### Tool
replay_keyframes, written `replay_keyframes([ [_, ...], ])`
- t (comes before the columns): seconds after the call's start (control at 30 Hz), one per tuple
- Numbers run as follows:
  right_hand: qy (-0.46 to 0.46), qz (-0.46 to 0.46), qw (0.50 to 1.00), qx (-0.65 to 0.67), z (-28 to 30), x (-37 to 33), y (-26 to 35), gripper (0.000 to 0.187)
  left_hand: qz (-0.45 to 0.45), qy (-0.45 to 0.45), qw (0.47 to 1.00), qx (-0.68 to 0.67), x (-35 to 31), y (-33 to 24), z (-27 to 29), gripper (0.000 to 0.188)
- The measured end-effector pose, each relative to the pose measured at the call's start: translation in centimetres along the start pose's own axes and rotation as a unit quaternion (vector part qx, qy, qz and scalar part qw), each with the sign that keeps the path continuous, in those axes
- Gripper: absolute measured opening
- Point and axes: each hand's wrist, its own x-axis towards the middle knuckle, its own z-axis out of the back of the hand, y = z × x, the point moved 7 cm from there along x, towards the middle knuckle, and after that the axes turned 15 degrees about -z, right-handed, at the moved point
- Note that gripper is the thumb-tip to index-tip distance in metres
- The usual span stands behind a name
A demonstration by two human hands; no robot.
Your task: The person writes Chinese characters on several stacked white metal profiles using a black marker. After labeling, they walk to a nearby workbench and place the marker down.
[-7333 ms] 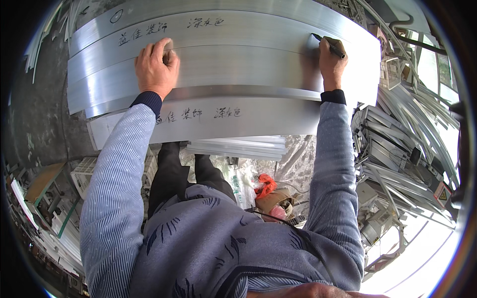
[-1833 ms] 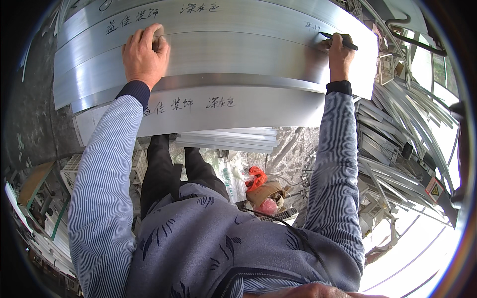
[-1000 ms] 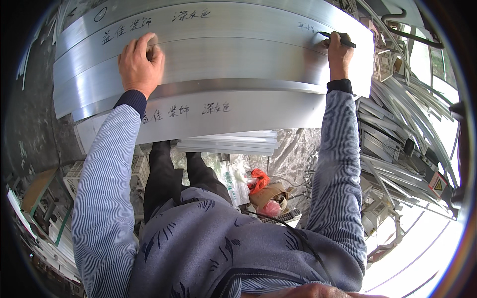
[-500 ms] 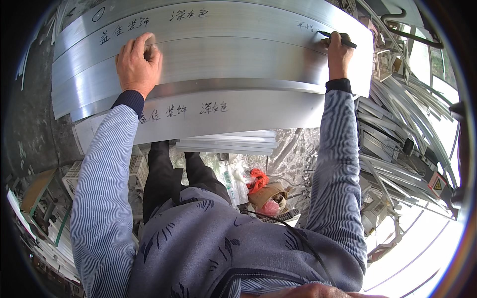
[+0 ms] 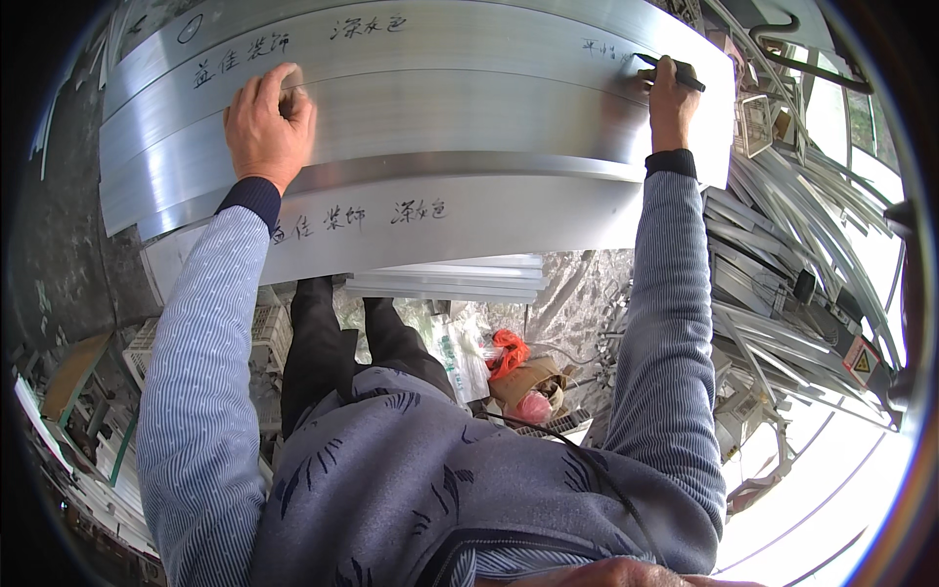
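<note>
Pinching black marker (image 5: 693, 83) in right hand (image 5: 671, 110) toward one-thirty, likely for control, resting loosely curled, seemingly empty left hand (image 5: 266, 129) toward ten-thirty, probably steadying metal panels (image 5: 469, 108).

The scene is lit by strong light from the right, with the lower right burnt out to white and the concrete floor (image 5: 59, 225) at the far left left dim. Pale glare is thrown back by the brushed metal panels (image 5: 440, 112), their right end is nearly bleached, and beside the right hand (image 5: 673, 103) their sheen is broken by a dark smudge, shadow or reflection. Straight edges are bowed by the fisheye lens, the corners are swallowed by black, and the lower-right rim is tinged with rainbow fringing.
</note>
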Motion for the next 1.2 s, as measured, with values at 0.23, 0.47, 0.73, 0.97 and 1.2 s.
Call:
replay_keyframes([
  [0.23, 0.007, -0.013, 1.000, 0.001, 0.2, 0.0, -0.4, 0.023, 0.000, 0.007, 1.000, -0.001, 0.0, 0.0, 0.0, 0.031],
  [0.47, 0.003, -0.015, 1.000, 0.002, 0.2, -0.1, -0.5, 0.021, 0.007, 0.017, 1.000, 0.005, 0.0, 0.1, -0.1, 0.031],
  [0.73, -0.017, -0.018, 0.999, -0.024, 0.6, -0.2, -0.5, 0.023, 0.007, 0.011, 1.000, 0.002, 0.0, 0.1, -0.2, 0.030],
  [0.97, 0.015, -0.001, 1.000, -0.004, 0.4, 0.3, -1.1, 0.022, 0.003, 0.021, 1.000, 0.006, -0.2, 0.1, -0.2, 0.032],
  [1.2, -0.001, -0.009, 1.000, -0.014, 0.7, 0.3, -1.1, 0.021, -0.002, 0.000, 1.000, 0.003, -0.1, 0.1, -0.1, 0.030],
])
